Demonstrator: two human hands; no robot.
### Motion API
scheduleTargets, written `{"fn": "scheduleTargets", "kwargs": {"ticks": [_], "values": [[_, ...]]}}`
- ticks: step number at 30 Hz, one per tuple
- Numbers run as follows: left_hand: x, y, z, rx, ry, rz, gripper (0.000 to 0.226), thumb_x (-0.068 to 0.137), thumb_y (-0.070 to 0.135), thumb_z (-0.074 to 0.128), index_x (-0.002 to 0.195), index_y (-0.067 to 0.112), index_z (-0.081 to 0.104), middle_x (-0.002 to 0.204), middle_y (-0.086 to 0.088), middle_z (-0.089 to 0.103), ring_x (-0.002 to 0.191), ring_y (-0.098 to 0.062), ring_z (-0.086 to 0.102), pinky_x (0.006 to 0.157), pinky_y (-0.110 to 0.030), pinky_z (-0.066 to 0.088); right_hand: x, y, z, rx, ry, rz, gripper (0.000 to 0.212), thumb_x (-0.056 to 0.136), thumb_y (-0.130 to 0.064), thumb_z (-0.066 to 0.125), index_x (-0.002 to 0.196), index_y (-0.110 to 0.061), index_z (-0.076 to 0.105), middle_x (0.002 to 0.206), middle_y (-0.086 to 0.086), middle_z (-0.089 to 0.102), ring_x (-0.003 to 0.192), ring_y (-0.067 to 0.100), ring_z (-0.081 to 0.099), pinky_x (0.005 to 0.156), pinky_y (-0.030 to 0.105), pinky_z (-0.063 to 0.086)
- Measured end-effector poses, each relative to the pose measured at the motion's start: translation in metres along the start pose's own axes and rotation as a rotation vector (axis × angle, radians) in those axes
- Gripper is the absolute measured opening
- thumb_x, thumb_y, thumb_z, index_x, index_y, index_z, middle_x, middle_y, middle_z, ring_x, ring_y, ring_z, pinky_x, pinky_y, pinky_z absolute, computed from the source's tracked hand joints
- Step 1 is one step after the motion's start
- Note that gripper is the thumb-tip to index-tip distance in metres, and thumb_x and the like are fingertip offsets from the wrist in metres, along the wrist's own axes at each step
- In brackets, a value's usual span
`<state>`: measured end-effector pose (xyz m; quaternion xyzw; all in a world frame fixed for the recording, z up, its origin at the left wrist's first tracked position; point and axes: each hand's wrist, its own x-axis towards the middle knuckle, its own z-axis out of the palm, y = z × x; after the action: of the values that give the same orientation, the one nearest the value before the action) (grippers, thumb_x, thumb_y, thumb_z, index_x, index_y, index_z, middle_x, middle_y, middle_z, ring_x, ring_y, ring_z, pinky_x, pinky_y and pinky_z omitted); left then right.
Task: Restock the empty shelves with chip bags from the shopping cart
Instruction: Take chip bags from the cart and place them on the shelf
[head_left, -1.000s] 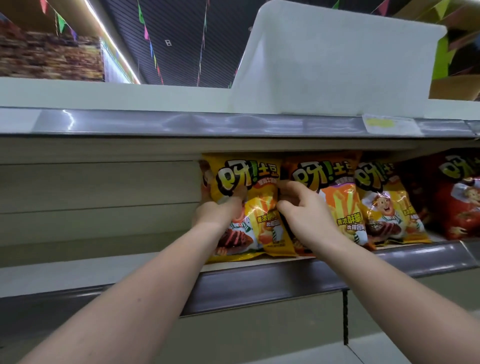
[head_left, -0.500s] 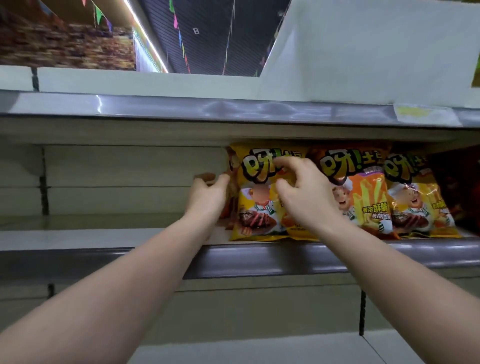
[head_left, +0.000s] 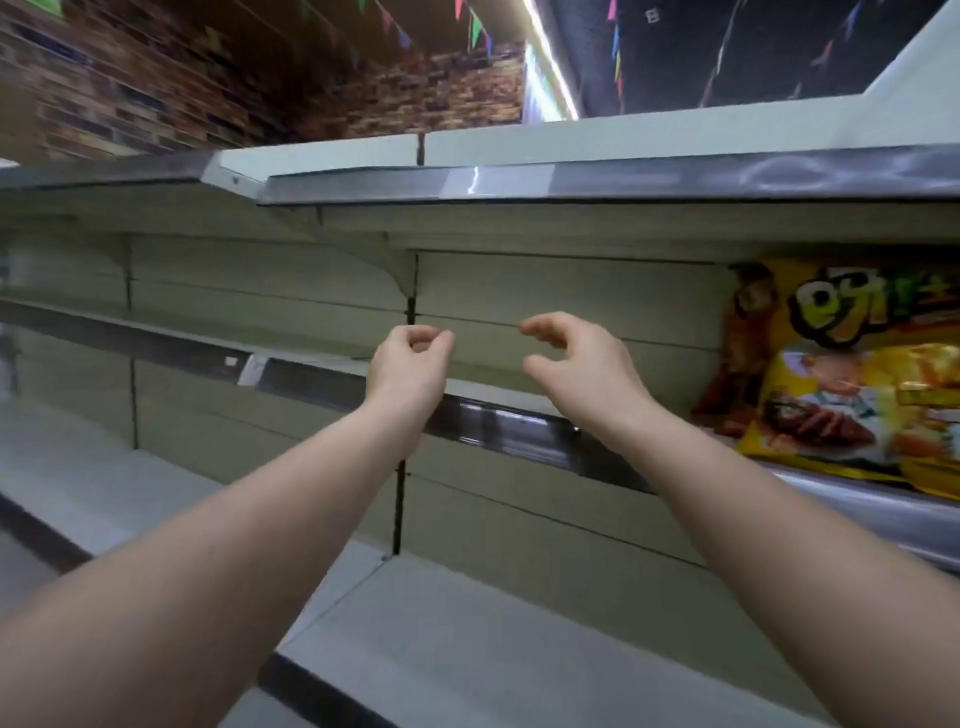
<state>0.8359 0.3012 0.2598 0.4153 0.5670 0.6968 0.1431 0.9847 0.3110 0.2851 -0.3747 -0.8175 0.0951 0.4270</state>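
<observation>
A yellow chip bag (head_left: 852, 374) stands upright on the middle shelf (head_left: 498, 423) at the far right edge of the view, with a darker orange bag (head_left: 737, 353) tucked behind its left side. My left hand (head_left: 410, 358) hovers in front of the bare shelf stretch, fingers loosely curled, holding nothing. My right hand (head_left: 576, 364) hangs beside it, thumb and fingers apart in a loose curve, also holding nothing. Both hands are well left of the bags and touch neither them nor the shelf. The shopping cart is out of view.
The top shelf (head_left: 571, 182) overhangs just above my hands, carried by a bracket (head_left: 389, 260). A lower shelf (head_left: 467, 649) lies below my forearms. More shelving (head_left: 104, 332) runs off to the left. A brick wall (head_left: 208, 78) and coloured pennants show above.
Both hands have let go of the chip bags and pulled back. My view has swung left, so the bags now sit at the right edge and bare shelving fills the middle.
</observation>
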Motion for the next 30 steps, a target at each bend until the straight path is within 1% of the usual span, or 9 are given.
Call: {"fn": "scheduleTargets", "kwargs": {"ticks": [2,4,7,9,14,17,25,27,30], "values": [[0.002,-0.011,-0.03,0.014,0.055,-0.025,0.013,0.092,0.03,0.054,0.102,0.021,0.054,0.102,0.001,0.059,0.105,-0.021,0.06,0.091,-0.032,0.046,0.002,-0.014,0.025,0.05,-0.044,-0.015,0.037,0.088,-0.013,0.053,0.125,-0.02,0.057,0.132,0.001,0.055,0.125,0.015,0.047,0.096,0.021,0.034],[0.003,-0.021,-0.062,0.017,0.103,-0.042,0.01,0.093,0.029,0.054,0.099,0.021,0.054,0.101,0.001,0.059,0.105,-0.022,0.06,0.083,-0.028,0.045,0.003,-0.031,0.051,0.086,-0.103,-0.033,0.038,0.088,-0.013,0.053,0.126,-0.021,0.056,0.133,0.0,0.055,0.123,0.016,0.048,0.089,0.02,0.037],[0.004,-0.037,-0.11,0.028,0.177,-0.063,0.008,0.094,0.026,0.052,0.098,0.019,0.054,0.097,0.0,0.058,0.099,-0.022,0.059,0.071,-0.026,0.039,0.001,-0.061,0.091,0.119,-0.186,-0.08,0.039,0.088,-0.014,0.054,0.127,-0.02,0.056,0.132,0.002,0.056,0.123,0.017,0.049,0.098,0.024,0.037],[0.005,-0.051,-0.145,0.027,0.225,-0.092,0.009,0.095,0.024,0.051,0.1,0.017,0.053,0.1,-0.002,0.058,0.1,-0.023,0.058,0.074,-0.026,0.038,-0.002,-0.083,0.122,0.147,-0.228,-0.114,0.041,0.088,-0.014,0.055,0.129,-0.019,0.054,0.132,0.002,0.055,0.124,0.016,0.049,0.1,0.023,0.034],[0.01,-0.084,-0.24,0.094,0.331,-0.183,0.015,0.096,0.029,0.049,0.106,0.019,0.054,0.101,-0.001,0.059,0.098,-0.023,0.058,0.079,-0.03,0.043,-0.013,-0.138,0.208,0.264,-0.333,-0.13,0.047,0.091,-0.017,0.055,0.136,-0.021,0.043,0.134,0.004,0.051,0.123,0.016,0.047,0.088,0.019,0.033],[0.011,-0.101,-0.296,0.139,0.387,-0.229,0.015,0.096,0.03,0.048,0.106,0.02,0.052,0.101,-0.002,0.058,0.095,-0.021,0.059,0.085,-0.033,0.045,-0.02,-0.169,0.259,0.306,-0.421,-0.114,0.049,0.092,-0.02,0.054,0.138,-0.021,0.041,0.134,0.004,0.05,0.122,0.017,0.048,0.093,0.022,0.034],[0.003,-0.162,-0.423,0.153,0.514,-0.368,0.029,0.098,0.028,0.044,0.113,0.007,0.057,0.086,0.0,0.055,0.072,-0.013,0.052,0.058,-0.025,0.037,-0.052,-0.23,0.383,0.382,-0.653,-0.015,0.041,0.096,-0.029,0.048,0.135,-0.016,0.046,0.133,0.007,0.053,0.121,0.021,0.049,0.098,0.029,0.036],[-0.008,-0.181,-0.444,0.158,0.522,-0.416,0.022,0.098,0.025,0.046,0.11,0.01,0.057,0.09,-0.002,0.056,0.078,-0.014,0.054,0.06,-0.024,0.04,-0.064,-0.237,0.41,0.379,-0.707,0.007,0.042,0.096,-0.03,0.048,0.135,-0.015,0.047,0.132,0.008,0.054,0.12,0.022,0.05,0.097,0.028,0.036],[-0.03,-0.21,-0.465,0.148,0.528,-0.508,0.017,0.096,0.025,0.051,0.108,0.014,0.056,0.097,-0.002,0.059,0.082,-0.014,0.057,0.075,-0.028,0.046,-0.086,-0.238,0.444,0.387,-0.812,0.072,0.042,0.095,-0.031,0.05,0.135,-0.017,0.047,0.133,0.005,0.053,0.12,0.02,0.049,0.098,0.028,0.036]]}}
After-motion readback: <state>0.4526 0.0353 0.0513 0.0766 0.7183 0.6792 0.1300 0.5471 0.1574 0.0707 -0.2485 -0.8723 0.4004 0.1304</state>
